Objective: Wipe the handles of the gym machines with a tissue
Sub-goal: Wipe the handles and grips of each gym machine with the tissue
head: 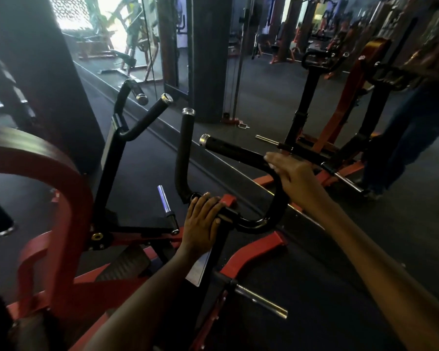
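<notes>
Handles of black tube (241, 153) fork up from the near arm of a red-framed gym machine (69, 188) at the middle of the view: one branch stands nearly upright with a chrome cap, the other bends right and runs back left to a second chrome cap. The person's right hand (293, 173) lies over this bent branch near its curve, fingers stretched flat along the tube; whether a tissue sits under the palm cannot be told. The left hand (203, 219) grips the junction below, fingers curled over the black bar beside a small red block (228, 200). To the left a second pair of black handles (147, 115) rises from the same frame. A short chrome peg (164, 198) stands between the two arms, and another chrome peg (261, 302) juts out lower right. A mirror wall (264, 84) behind doubles the machine above dark flooring (340, 287).
</notes>
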Demonstrator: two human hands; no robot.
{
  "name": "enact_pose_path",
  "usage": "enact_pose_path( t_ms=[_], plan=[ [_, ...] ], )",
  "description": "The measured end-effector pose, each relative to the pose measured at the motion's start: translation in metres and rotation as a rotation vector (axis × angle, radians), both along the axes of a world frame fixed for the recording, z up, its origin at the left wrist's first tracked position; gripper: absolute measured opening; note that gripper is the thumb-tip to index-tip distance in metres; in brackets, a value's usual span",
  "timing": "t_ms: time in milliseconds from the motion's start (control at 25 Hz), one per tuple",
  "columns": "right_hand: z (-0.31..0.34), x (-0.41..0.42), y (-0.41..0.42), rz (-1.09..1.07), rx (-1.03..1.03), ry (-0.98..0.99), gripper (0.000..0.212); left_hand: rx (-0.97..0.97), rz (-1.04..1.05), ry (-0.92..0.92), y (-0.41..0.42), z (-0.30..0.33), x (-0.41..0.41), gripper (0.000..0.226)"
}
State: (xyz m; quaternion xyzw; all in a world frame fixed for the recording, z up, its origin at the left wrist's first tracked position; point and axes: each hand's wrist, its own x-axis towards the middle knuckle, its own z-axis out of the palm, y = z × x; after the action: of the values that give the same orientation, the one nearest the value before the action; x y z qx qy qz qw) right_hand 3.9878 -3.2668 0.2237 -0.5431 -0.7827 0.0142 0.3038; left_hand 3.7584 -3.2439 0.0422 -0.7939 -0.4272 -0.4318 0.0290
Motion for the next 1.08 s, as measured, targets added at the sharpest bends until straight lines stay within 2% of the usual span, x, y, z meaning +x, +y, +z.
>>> enact_pose_path(
  t_ms=[120, 280, 480, 600, 760, 880, 960, 1080],
  plan=[
    [0.000, -0.012, 0.015, -0.007, -0.039, -0.010, 0.041, -0.019, 0.019, -0.021, -0.001, 0.009, 0.003, 0.052],
    [0.017, -0.058, 0.063, 0.102, -0.114, -0.083, 0.043, 0.012, 0.031, -0.006, 0.003, 0.009, 0.002, 0.052],
    [0.015, -0.008, 0.023, 0.058, -0.087, -0.044, 0.051, 0.071, 0.029, -0.028, 0.004, 0.004, 0.000, 0.055],
    [0.019, -0.010, 0.032, 0.015, -0.057, -0.110, 0.048, 0.100, 0.015, -0.021, 0.011, 0.002, 0.001, 0.052],
    [0.036, -0.082, 0.082, 0.165, -0.209, -0.196, 0.035, 0.103, 0.007, -0.027, 0.006, -0.002, 0.003, 0.047],
    [0.035, -0.081, 0.081, 0.246, -0.173, -0.192, 0.037, 0.096, 0.026, -0.021, 0.005, 0.001, 0.003, 0.047],
    [0.029, -0.047, 0.065, 0.207, -0.118, -0.169, 0.040, 0.089, 0.035, -0.024, 0.004, 0.001, 0.003, 0.048],
    [0.018, -0.019, 0.054, 0.034, -0.086, -0.115, 0.039, 0.089, 0.035, -0.025, 0.005, -0.003, 0.003, 0.048]
  ],
)
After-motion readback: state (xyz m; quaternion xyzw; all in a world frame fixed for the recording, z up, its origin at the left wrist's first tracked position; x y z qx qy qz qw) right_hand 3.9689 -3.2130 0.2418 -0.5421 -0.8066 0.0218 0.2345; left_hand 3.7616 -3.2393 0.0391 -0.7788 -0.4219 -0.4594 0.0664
